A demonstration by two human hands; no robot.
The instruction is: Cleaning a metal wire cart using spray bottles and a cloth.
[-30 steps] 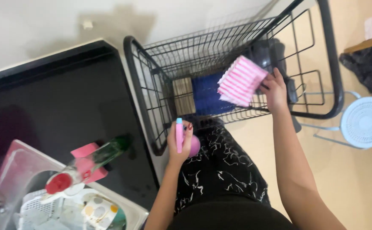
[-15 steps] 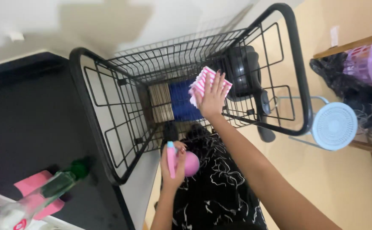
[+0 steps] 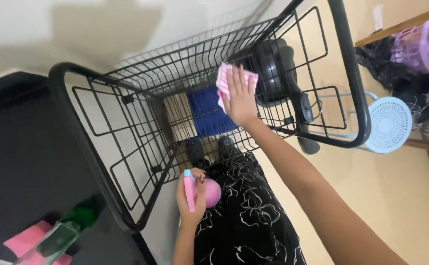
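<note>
- My right hand (image 3: 240, 98) lies flat, fingers together and stretched, pressing a pink striped cloth (image 3: 224, 83) onto the wire of the black wire cart (image 3: 126, 147); the cloth shows above and to both sides of my hand.
- My left hand (image 3: 191, 196) is low by my lap, fingers wrapped round a pink spray bottle (image 3: 209, 192), its nozzle stem standing up in my grip.
- The cart's thick tube rim runs round the basket; its near corner curves just beside my left hand, and its far side bar passes close to my right forearm.
- Inside the basket there is free space to the left of the cloth; a blue pad (image 3: 207, 113) lies below it, seen through the mesh, and a black bulky object (image 3: 276, 73) sits just to the right of my fingers.
- Outside the rim, a pale blue round fan (image 3: 388, 122) stands near on the tan floor (image 3: 396, 196), well apart from my arm.
- A black counter (image 3: 23, 162) fills the left, with a green-capped bottle (image 3: 65, 233) at its lower edge.
- Since half a second ago, my right hand has settled lower over the cloth, covering more of it; my left grip is unchanged.
</note>
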